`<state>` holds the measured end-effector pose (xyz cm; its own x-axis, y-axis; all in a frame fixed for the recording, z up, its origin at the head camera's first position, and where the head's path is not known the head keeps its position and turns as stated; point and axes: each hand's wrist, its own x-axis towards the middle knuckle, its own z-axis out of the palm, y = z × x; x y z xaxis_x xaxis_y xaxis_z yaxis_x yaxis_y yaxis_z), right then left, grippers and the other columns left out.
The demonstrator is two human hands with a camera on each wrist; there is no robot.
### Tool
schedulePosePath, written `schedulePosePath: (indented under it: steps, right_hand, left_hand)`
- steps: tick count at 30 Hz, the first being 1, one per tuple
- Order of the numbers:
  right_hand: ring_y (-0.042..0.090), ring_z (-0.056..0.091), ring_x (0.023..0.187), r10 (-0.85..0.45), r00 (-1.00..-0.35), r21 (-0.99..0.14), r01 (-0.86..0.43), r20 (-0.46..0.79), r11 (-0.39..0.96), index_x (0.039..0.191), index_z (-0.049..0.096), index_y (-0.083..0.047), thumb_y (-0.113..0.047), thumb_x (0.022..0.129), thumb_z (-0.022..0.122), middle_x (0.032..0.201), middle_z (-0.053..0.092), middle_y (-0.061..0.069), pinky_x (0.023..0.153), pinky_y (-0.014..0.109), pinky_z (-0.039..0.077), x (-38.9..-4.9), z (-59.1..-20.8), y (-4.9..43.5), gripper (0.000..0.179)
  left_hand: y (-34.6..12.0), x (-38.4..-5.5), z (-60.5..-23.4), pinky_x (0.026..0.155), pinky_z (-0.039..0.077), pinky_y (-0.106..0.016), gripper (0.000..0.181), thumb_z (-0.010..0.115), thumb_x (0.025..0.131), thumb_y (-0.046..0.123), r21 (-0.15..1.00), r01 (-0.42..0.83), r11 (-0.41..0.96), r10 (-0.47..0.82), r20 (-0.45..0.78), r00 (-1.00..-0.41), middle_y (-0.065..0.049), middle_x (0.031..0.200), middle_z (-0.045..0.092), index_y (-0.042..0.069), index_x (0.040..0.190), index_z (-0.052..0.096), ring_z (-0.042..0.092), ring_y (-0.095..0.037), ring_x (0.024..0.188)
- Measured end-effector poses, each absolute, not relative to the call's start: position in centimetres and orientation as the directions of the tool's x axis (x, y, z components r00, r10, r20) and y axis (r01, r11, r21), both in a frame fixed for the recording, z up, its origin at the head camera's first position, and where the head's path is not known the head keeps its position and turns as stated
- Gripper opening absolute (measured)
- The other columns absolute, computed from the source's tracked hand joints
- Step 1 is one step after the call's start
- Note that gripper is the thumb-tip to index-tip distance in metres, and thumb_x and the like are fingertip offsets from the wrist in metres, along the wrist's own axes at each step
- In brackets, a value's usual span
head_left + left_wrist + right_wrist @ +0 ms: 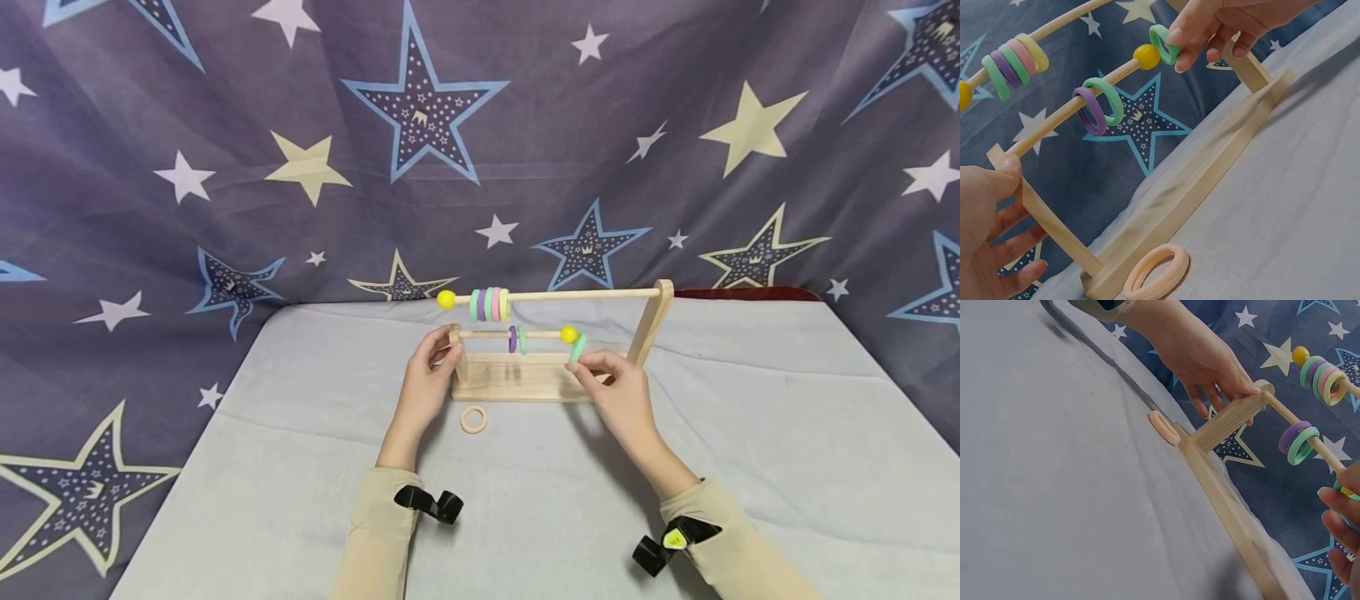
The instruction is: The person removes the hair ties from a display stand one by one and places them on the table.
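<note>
- At the yellow bead's (569, 334) five o'clock, just beside it, fingers of the right hand (619, 385) pinched a green ring (578, 347), long axis leaning from seven to one o'clock.
- Lower rod (483, 335) pointed to three o'clock.
- Left hand (427, 377): fingers grasping the post (1057, 224) at the rod's nine-o'clock end.

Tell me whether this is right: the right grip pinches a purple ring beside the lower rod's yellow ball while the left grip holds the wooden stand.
The colour is wrong: the head view shows the right grip pinching a green ring. The rest holds.
</note>
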<state>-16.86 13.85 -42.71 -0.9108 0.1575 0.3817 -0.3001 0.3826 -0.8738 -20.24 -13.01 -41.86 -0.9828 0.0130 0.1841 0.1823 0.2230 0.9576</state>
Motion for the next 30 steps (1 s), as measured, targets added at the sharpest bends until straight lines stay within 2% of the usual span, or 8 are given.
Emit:
schedulePosePath:
  steps: [8,16,22,30]
  right_hand:
    - [0.004,0.060,0.077,0.119,-0.922,-0.862,-0.290,0.367,0.416,0.093,0.075,-0.005,-0.013,0.087,0.078,0.089,0.073,0.006,0.066,0.018,0.045,-16.2,-42.5,13.9,0.011]
    - [0.011,0.062,0.079,0.054,-0.940,-0.854,-0.281,0.337,0.438,0.094,0.074,-0.005,-0.010,0.088,0.075,0.088,0.072,0.004,0.067,0.024,0.046,-15.8,-42.5,13.6,0.008]
    - [0.014,0.063,0.078,-0.014,-0.950,-0.850,-0.286,0.312,0.443,0.094,0.074,-0.005,-0.009,0.087,0.076,0.087,0.072,0.004,0.064,0.025,0.048,-15.7,-42.5,13.2,0.008]
    - [0.014,0.065,0.076,-0.103,-0.954,-0.826,-0.296,0.282,0.480,0.094,0.074,-0.008,-0.010,0.089,0.075,0.085,0.073,-0.001,0.067,0.028,0.051,-15.7,-42.6,12.3,0.006]
  left_hand:
    - [-13.2,-20.7,-42.8,0.101,0.043,-0.048,0.048,0.061,0.100,0.024,0.955,0.198,0.223,0.003,0.202,-0.979,-0.021,0.133,0.058,0.004,0.142,0.050,0.056,-0.034,0.122]
    - [-13.1,-20.7,-42.7,0.100,0.044,-0.047,0.047,0.060,0.100,0.023,0.954,0.199,0.224,0.005,0.203,-0.979,-0.020,0.133,0.058,0.003,0.142,0.050,0.056,-0.033,0.122]
    - [-13.0,-20.7,-42.5,0.102,0.042,-0.050,0.048,0.059,0.101,0.017,0.957,0.189,0.219,0.013,0.190,-0.982,-0.025,0.135,0.055,-0.001,0.143,0.047,0.054,-0.037,0.123]
    - [-12.5,-18.7,-39.3,0.101,0.044,-0.049,0.045,0.058,0.101,0.012,0.954,0.181,0.240,0.025,0.180,-0.983,-0.028,0.133,0.056,-0.006,0.140,0.047,0.055,-0.039,0.122]
